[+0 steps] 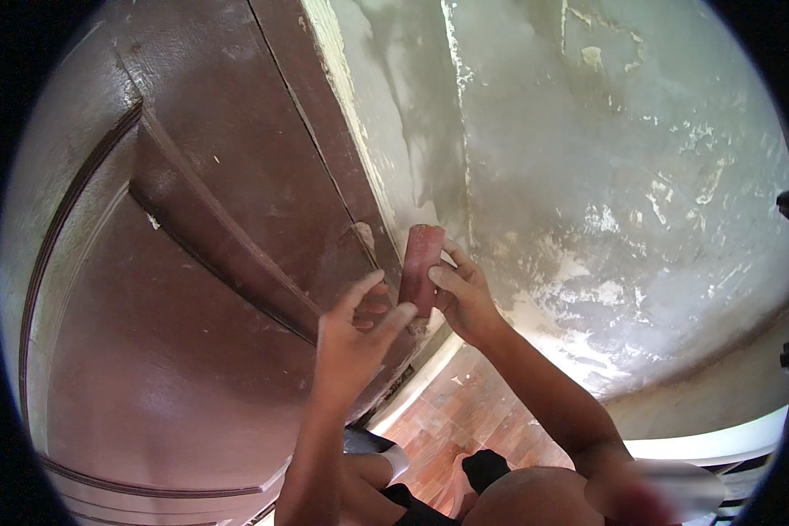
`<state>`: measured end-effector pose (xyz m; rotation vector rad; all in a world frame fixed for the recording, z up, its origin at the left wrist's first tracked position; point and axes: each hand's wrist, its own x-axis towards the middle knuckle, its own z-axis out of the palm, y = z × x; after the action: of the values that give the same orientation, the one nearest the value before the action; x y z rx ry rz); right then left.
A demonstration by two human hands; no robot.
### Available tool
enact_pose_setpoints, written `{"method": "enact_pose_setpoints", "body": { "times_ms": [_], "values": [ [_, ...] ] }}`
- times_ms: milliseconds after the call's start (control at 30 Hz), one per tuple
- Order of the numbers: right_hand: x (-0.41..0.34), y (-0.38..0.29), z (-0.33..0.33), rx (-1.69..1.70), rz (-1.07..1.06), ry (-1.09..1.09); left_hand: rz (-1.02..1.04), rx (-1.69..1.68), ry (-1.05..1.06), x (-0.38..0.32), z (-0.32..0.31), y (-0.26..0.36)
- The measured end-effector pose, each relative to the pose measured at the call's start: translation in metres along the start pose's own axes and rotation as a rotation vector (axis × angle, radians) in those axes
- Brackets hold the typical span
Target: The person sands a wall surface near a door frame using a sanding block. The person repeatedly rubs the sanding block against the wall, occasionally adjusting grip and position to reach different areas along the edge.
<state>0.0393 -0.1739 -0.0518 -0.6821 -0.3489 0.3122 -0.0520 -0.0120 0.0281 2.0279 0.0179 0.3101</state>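
Observation:
My right hand (465, 296) holds a reddish block (421, 263) that looks wrapped in sandpaper, its thumb on the near face and its fingers around the right side. The block stands nearly upright, tilted slightly. Just left of it is my left hand (355, 335), fingers spread and curled. Its thumb tip overlaps the block's lower left corner; whether it touches is unclear. Behind my left hand rises a brown-red panelled door (191, 368) with raised mouldings. A narrow gap separates it from the door frame (342, 125), which bears a pale patch beside the block.
A grey-green plaster wall (532, 164) with flaking white paint meets the frame on the right. Below lies a floor of reddish wood-look tiles (434, 407) with small pale flakes. My bent knee (532, 493) rises at the bottom. An area at the bottom right is blurred.

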Motion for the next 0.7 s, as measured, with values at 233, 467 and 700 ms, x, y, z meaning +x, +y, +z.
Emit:
{"method": "enact_pose_setpoints", "body": {
  "times_ms": [233,467,700],
  "values": [
    [-0.010,-0.005,0.039,0.037,-0.020,0.112,0.392,0.346,0.150,-0.003,0.013,0.000],
    [-0.020,-0.005,0.058,-0.096,-0.061,0.211,0.489,0.389,0.240,-0.005,0.016,-0.005],
    [-0.018,0.002,0.050,-0.240,-0.144,0.308,0.412,0.434,0.166,-0.004,0.020,-0.011]
  ]
}}
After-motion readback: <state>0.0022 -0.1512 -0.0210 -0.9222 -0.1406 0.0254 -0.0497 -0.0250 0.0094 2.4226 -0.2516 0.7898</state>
